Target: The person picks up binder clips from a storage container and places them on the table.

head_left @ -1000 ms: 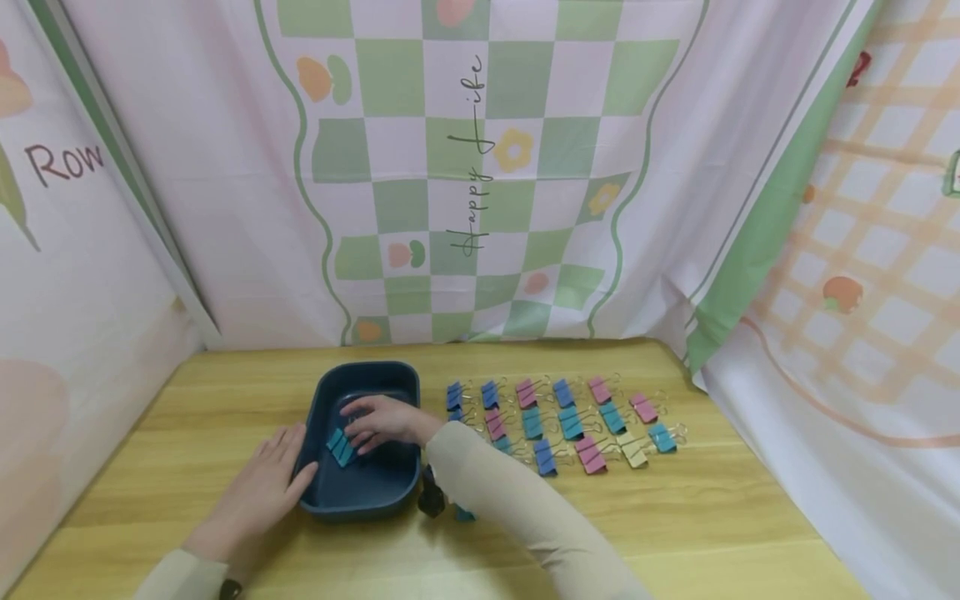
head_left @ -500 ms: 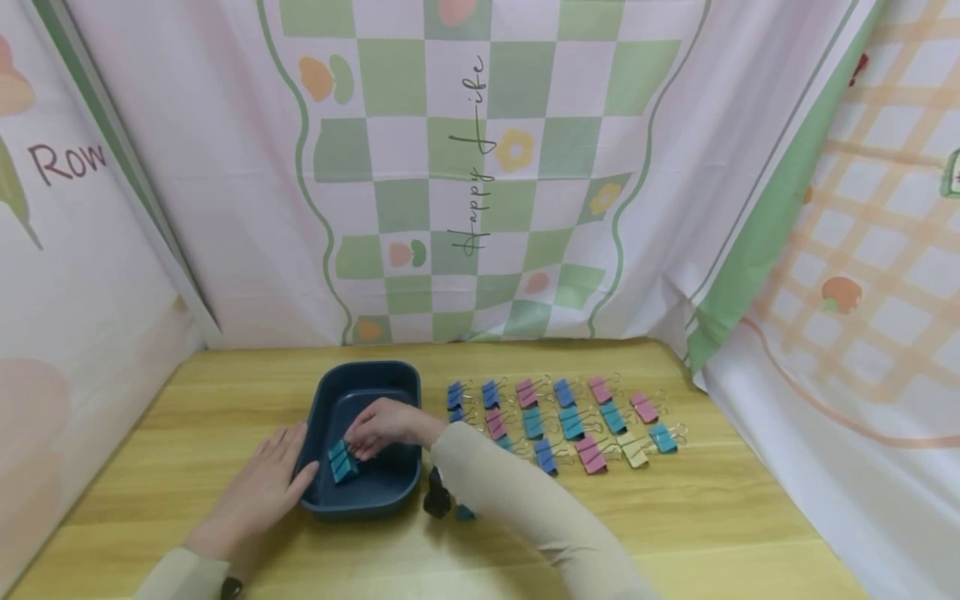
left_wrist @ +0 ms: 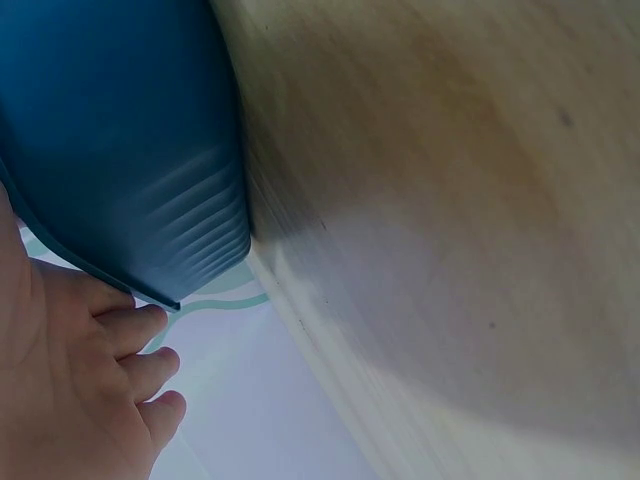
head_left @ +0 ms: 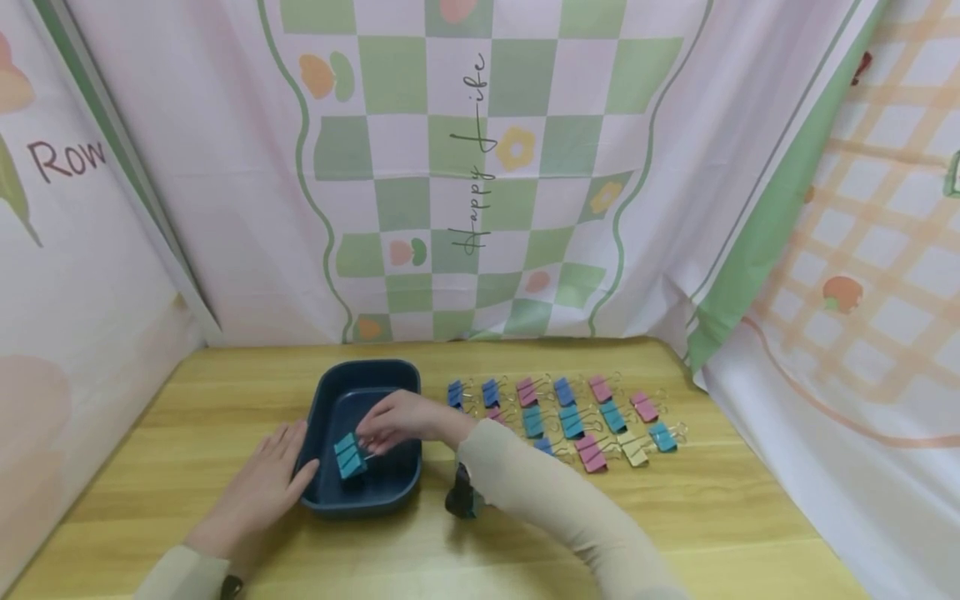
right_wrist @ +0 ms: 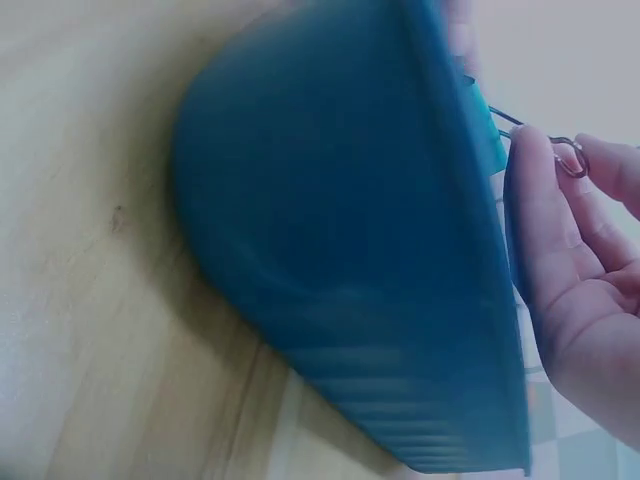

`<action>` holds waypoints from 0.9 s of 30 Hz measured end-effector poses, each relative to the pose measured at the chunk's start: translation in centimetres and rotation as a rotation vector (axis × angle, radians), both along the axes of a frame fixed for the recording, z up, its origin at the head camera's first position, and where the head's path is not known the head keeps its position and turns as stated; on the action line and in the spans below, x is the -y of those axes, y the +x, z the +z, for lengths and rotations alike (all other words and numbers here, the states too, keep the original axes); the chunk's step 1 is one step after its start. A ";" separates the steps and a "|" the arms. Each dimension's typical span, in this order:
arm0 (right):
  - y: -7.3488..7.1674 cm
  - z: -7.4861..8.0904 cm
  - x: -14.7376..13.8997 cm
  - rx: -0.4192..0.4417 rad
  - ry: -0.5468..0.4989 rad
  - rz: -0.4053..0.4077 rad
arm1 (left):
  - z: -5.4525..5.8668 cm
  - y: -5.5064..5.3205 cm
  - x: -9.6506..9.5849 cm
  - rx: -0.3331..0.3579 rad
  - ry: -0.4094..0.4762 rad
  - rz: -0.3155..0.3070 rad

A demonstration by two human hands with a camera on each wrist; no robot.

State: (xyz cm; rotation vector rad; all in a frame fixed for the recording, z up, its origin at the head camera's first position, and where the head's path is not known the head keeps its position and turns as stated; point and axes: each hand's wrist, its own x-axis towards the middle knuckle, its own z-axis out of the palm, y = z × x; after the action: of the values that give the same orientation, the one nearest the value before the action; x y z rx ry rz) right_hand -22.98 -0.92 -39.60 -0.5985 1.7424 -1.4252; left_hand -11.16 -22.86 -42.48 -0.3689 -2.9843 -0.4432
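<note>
My right hand [head_left: 405, 417] pinches a teal binder clip [head_left: 349, 456] by its wire handle, over the inside of a dark blue bin [head_left: 363, 507]. From the right wrist view, the thumb and fingers meet at the looped handle [right_wrist: 572, 160], and the clip's teal body [right_wrist: 485, 130] shows partly behind the bin's rim. My left hand [head_left: 255, 487] rests along the bin's left side with its fingers extended and the thumb at the rim. In the left wrist view, its fingertips [left_wrist: 150, 322] lie right at the bin's edge.
Right of the bin, several binder clips lie in rough rows: blue [head_left: 565, 392], pink [head_left: 592, 454], teal [head_left: 663, 437] and yellow [head_left: 634, 448]. My right forearm [head_left: 555, 508] hides part of them. A patterned curtain [head_left: 480, 208] closes off the wooden table's [head_left: 720, 525] back.
My right hand has gone from loose fingers beside the teal binder clip to pinching its handle, then lifted it slightly up and right. My left hand has stayed in place.
</note>
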 end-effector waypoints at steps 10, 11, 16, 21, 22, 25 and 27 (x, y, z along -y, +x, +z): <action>0.1 1.8 -3.4 0.002 -0.094 0.031 | -0.2 0.0 0.0 -0.016 -0.012 -0.002; 0.1 1.9 -3.8 0.007 -0.095 0.028 | -0.2 0.0 0.0 -0.021 -0.010 -0.004; 0.2 2.1 -5.8 -0.001 -0.099 0.002 | -0.2 0.1 0.0 -0.033 -0.015 -0.007; 0.3 1.6 -7.8 -0.005 -0.099 -0.015 | -0.2 0.1 0.0 -0.042 -0.014 -0.008; 0.3 1.5 -8.2 -0.012 -0.103 -0.019 | -0.2 0.1 0.0 -0.043 -0.014 -0.008; 0.3 1.3 -9.4 -0.011 -0.121 -0.035 | -0.2 0.1 0.0 -0.049 -0.013 -0.008; 0.3 1.2 -10.3 0.000 -0.141 -0.042 | -0.1 0.1 0.0 -0.054 -0.013 -0.010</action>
State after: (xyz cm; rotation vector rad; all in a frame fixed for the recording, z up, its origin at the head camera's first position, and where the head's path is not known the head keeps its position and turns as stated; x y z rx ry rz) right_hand -22.68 9.33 -38.42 -0.6400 1.6732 -1.5864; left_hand -11.06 -22.81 -42.61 -0.3911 -2.9357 -0.4083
